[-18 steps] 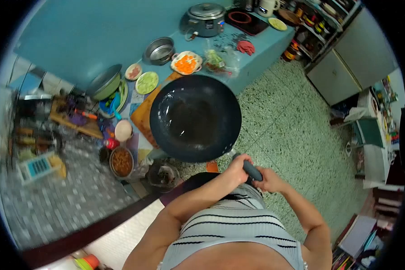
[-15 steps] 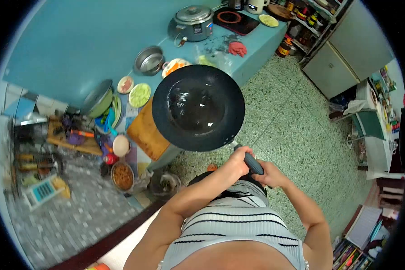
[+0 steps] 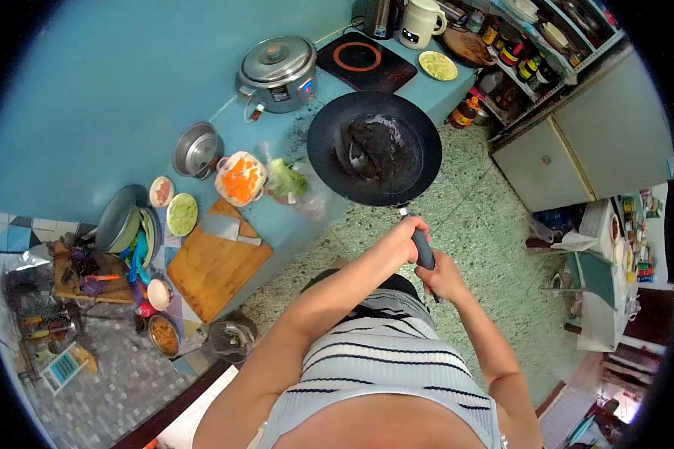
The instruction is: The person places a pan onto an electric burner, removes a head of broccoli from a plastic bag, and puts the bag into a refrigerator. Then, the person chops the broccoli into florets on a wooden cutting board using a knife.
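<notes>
A black wok with a wet, shiny inside is lifted in front of me, over the counter edge and the floor. My left hand is closed round its grey handle, close to the pan. Lower down, my right hand grips the handle's end. Beyond the wok lies a black induction cooker with a reddish ring on its top. To the wok's left are a plastic bag with a green vegetable and a bowl of orange pieces.
A rice cooker stands by the wall. A cleaver lies on a wooden cutting board. Nearby are a metal pot and a plate of chopped green food. A shelf with bottles and a fridge are at right.
My view has turned right. The wok has moved away from over the cutting board, towards the induction cooker, uncovering the cleaver. Both hands keep hold of the handle.
</notes>
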{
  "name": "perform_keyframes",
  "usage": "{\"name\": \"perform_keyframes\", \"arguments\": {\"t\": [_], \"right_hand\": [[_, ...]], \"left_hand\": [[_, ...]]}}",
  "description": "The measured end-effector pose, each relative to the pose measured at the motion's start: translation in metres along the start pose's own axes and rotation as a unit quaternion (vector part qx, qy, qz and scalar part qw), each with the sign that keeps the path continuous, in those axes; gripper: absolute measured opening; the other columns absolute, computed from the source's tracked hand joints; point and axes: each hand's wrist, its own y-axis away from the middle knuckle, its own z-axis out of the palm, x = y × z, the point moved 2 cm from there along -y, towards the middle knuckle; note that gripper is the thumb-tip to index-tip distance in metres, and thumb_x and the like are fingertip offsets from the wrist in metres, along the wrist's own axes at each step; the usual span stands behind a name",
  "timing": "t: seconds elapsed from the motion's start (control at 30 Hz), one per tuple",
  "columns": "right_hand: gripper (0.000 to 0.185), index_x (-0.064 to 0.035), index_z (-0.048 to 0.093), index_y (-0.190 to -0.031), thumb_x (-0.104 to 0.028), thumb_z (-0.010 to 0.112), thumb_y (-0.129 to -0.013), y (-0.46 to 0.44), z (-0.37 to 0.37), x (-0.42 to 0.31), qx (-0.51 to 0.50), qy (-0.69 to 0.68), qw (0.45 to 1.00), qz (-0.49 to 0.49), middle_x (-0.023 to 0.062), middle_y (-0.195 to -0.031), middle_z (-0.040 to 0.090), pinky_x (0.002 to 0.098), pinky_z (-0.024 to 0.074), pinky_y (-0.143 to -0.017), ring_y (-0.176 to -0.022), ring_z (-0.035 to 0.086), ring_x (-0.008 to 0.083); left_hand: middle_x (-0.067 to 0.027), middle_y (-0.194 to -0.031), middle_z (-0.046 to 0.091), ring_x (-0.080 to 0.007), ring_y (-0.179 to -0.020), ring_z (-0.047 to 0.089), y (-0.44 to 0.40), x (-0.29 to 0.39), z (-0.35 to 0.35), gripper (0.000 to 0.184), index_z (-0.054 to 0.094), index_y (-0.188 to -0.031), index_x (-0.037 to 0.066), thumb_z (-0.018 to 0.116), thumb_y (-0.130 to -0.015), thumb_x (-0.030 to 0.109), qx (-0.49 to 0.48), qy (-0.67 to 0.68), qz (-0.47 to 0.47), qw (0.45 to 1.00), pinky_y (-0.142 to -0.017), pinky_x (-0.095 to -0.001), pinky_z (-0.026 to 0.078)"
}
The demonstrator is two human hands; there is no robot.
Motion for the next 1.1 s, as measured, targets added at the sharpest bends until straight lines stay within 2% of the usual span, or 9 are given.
{"name": "perform_keyframes", "arguments": {"t": [0.43, 0.47, 0.5, 0.57, 0.7, 0.77, 0.8, 0.93, 1.1], "right_hand": [[0.026, 0.0014, 0.053, -0.092, -0.016, 0.058, -0.074, -0.211, -0.112, -0.036, -0.002, 0.001, 1.000, 0.006, 0.0061, -0.059, 0.055, 0.0298, 0.0447, -0.044, -0.044, 0.056, 0.0151], [0.027, 0.0006, 0.054, -0.094, -0.016, 0.058, -0.073, -0.236, -0.116, -0.032, 0.004, 0.032, 0.999, -0.007, 0.0089, -0.063, 0.057, 0.0306, 0.0461, -0.046, -0.046, 0.058, 0.0168], [0.020, -0.0002, 0.052, -0.088, -0.016, 0.058, -0.077, -0.260, -0.118, -0.035, 0.006, -0.004, 0.999, -0.044, 0.0048, -0.058, 0.054, 0.0282, 0.0432, -0.043, -0.044, 0.055, 0.0129], [0.022, 0.0004, 0.053, -0.087, -0.017, 0.058, -0.076, -0.311, -0.122, -0.032, 0.027, 0.074, 0.993, -0.089, 0.0064, -0.057, 0.055, 0.0296, 0.0444, -0.044, -0.045, 0.056, 0.0149], [0.024, 0.0011, 0.054, -0.087, -0.018, 0.059, -0.074, -0.380, -0.133, -0.072, 0.014, 0.064, 0.992, -0.110, 0.0094, -0.056, 0.057, 0.0321, 0.0457, -0.046, -0.047, 0.058, 0.0178], [0.025, 0.0016, 0.054, -0.087, -0.019, 0.060, -0.073, -0.407, -0.139, -0.086, -0.002, 0.060, 0.997, -0.052, 0.0117, -0.057, 0.058, 0.0342, 0.0467, -0.049, -0.048, 0.059, 0.0203], [0.026, 0.0020, 0.054, -0.088, -0.019, 0.060, -0.073, -0.438, -0.133, -0.065, 0.021, 0.094, 0.989, -0.114, 0.0117, -0.057, 0.058, 0.0344, 0.0468, -0.049, -0.049, 0.060, 0.0211], [0.023, 0.0020, 0.053, -0.086, -0.017, 0.059, -0.074, -0.485, -0.141, -0.086, -0.008, 0.039, 0.994, -0.106, 0.0133, -0.056, 0.057, 0.0353, 0.0458, -0.047, -0.048, 0.060, 0.0234], [0.022, 0.0021, 0.053, -0.086, -0.015, 0.059, -0.075, -0.525, -0.148, -0.080, -0.005, 0.093, 0.985, -0.146, 0.0157, -0.058, 0.058, 0.0365, 0.0462, -0.048, -0.048, 0.060, 0.0241]], "left_hand": [[-0.0082, -0.068, 0.047, -0.0226, -0.063, 0.048, -0.139, 0.158, 0.121, 0.010, 0.047, -0.072, 0.004, 0.057, -0.070, 0.003, 0.003, -0.002, 0.050, 0.999, -0.061, -0.0390, 0.042], [-0.0093, -0.066, 0.049, -0.0244, -0.060, 0.049, -0.152, 0.176, 0.124, 0.010, 0.049, -0.070, 0.004, 0.059, -0.067, 0.002, -0.010, 0.018, 0.086, 0.996, -0.058, -0.0390, 0.044], [-0.0103, -0.065, 0.051, -0.0262, -0.058, 0.049, -0.165, 0.197, 0.128, 0.012, 0.050, -0.069, 0.005, 0.061, -0.065, 0.000, -0.025, 0.039, 0.123, 0.991, -0.056, -0.0390, 0.045], [-0.0100, -0.067, 0.052, -0.0255, -0.059, 0.051, -0.191, 0.236, 0.129, 0.011, 0.052, -0.070, 0.005, 0.061, -0.067, 0.001, -0.046, -0.002, 0.087, 0.995, -0.056, -0.0377, 0.047], [-0.0096, -0.067, 0.054, -0.0245, -0.061, 0.054, -0.219, 0.307, 0.144, 0.009, 0.054, -0.071, 0.005, 0.063, -0.069, 0.004, 0.013, 0.001, 0.122, 0.992, -0.059, -0.0381, 0.048], [-0.0093, -0.067, 0.055, -0.0240, -0.062, 0.055, -0.232, 0.333, 0.148, 0.009, 0.055, -0.071, 0.005, 0.063, -0.070, 0.005, 0.040, 0.010, 0.121, 0.992, -0.060, -0.0382, 0.049], [-0.0088, -0.067, 0.055, -0.0234, -0.062, 0.055, -0.232, 0.344, 0.154, 0.008, 0.055, -0.072, 0.005, 0.063, -0.071, 0.006, 0.053, 0.001, 0.144, 0.988, -0.060, -0.0380, 0.049], [-0.0083, -0.067, 0.055, -0.0221, -0.061, 0.054, -0.240, 0.383, 0.167, 0.009, 0.056, -0.074, 0.003, 0.064, -0.073, 0.006, 0.071, 0.004, 0.144, 0.987, -0.057, -0.0358, 0.048], [-0.0082, -0.067, 0.056, -0.0211, -0.061, 0.055, -0.266, 0.408, 0.171, 0.010, 0.057, -0.075, 0.003, 0.065, -0.076, 0.008, 0.064, 0.049, 0.168, 0.982, -0.059, -0.0352, 0.049]]}}
